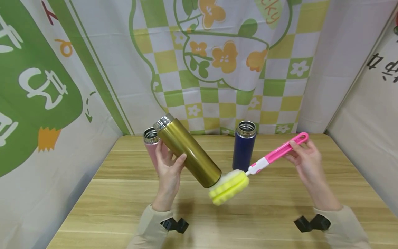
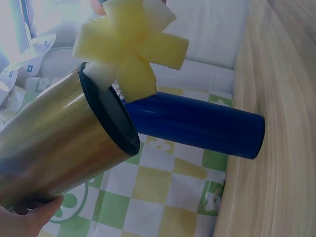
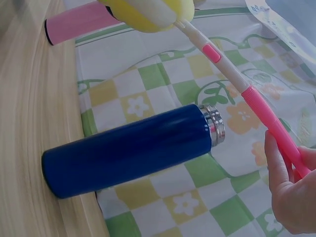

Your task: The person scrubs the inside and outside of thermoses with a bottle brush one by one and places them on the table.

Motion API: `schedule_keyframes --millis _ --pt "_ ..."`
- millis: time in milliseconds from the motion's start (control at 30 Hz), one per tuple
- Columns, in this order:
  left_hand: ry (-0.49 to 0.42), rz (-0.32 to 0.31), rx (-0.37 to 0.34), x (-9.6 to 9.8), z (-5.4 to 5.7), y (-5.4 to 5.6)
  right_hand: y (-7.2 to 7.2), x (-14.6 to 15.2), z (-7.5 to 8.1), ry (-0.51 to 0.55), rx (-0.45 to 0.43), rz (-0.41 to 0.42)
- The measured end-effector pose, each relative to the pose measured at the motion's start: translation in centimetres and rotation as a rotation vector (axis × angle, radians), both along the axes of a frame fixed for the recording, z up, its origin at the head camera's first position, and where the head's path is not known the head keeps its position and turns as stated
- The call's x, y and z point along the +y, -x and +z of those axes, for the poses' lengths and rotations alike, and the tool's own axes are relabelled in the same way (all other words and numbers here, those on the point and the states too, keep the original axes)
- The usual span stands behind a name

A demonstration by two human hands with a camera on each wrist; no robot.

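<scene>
My left hand (image 1: 169, 169) grips a gold thermos bottle (image 1: 189, 152) and holds it tilted above the table, its steel mouth up and to the left. In my right hand (image 1: 308, 162) is the pink handle of a bottle brush (image 1: 283, 152), pinched between thumb and fingers. The brush's yellow and white sponge head (image 1: 230, 186) hangs low at the bottle's dark base. In the left wrist view the sponge (image 2: 133, 44) overlaps the edge of that base. The right wrist view shows the handle (image 3: 266, 116) running up to the sponge.
A navy blue thermos bottle (image 1: 244, 148) without a lid stands upright behind the brush. Behind my left hand stands a pink lidless thermos bottle (image 1: 150, 145), partly hidden. The wooden table (image 1: 273, 214) ends at a patterned cloth backdrop (image 1: 211, 97).
</scene>
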State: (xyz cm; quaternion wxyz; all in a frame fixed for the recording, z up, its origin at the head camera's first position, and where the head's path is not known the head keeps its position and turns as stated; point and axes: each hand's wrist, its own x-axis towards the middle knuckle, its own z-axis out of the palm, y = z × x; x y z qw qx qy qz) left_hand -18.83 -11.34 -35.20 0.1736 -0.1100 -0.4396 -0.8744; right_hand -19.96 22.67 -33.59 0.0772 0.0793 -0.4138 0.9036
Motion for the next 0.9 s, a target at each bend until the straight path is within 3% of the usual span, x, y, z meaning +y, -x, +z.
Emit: schedule_keyframes --millis 233,400,633,900 --pt "0.007 -0.012 -0.016 -0.7 -0.4 0.0 -0.2 1.3 0.2 0.063 0.018 -0.044" --pt "0.058 0.006 -0.004 -0.8 -0.5 0.2 -0.5 2.0 0.2 0.075 0.051 -0.13" --pt "0.255 0.07 0.024 -0.5 -0.9 1.1 -1.1 3.0 0.1 0.108 0.054 -0.232" --pt "0.509 0.146 0.039 0.3 -1.8 2.4 -1.7 4.0 -0.3 0.105 0.067 -0.256"
